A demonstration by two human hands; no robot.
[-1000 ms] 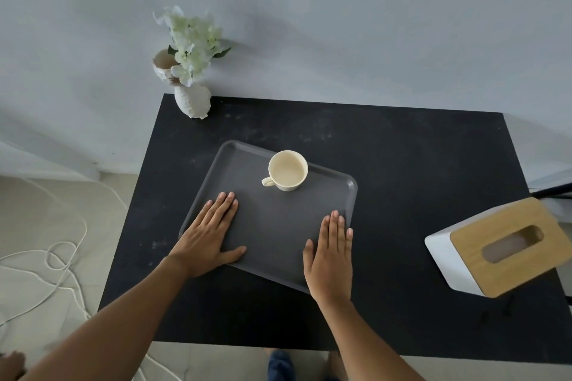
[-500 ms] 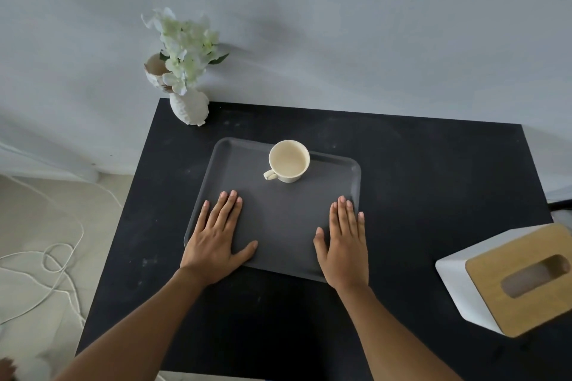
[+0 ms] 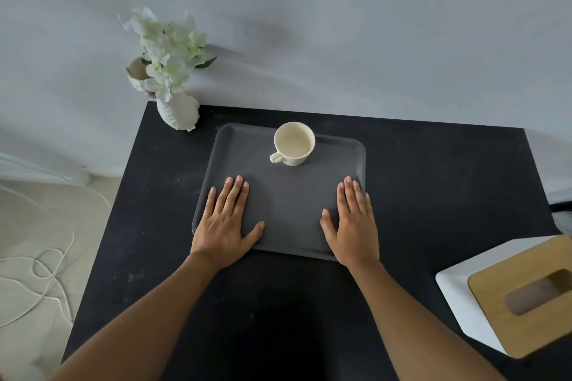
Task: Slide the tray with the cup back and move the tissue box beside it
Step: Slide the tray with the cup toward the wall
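A dark grey tray [image 3: 291,204] lies on the black table [image 3: 433,195], its far edge close to the table's back edge by the wall. A cream cup [image 3: 294,143] stands upright on the tray's far middle, handle toward me at the left. My left hand [image 3: 227,223] lies flat, palm down, on the tray's near left corner. My right hand [image 3: 353,223] lies flat on the near right corner. Neither hand holds anything. A white tissue box [image 3: 513,294] with a wooden lid sits at the table's near right, apart from the tray.
A white vase [image 3: 178,113] with pale flowers stands at the table's back left corner, just left of the tray. The wall rises right behind the table. White cord [image 3: 46,275] lies on the floor to the left.
Both flat hands have pushed the tray with the cup away from me, toward the wall, and squared it to the table. The tissue box has stayed where it was.
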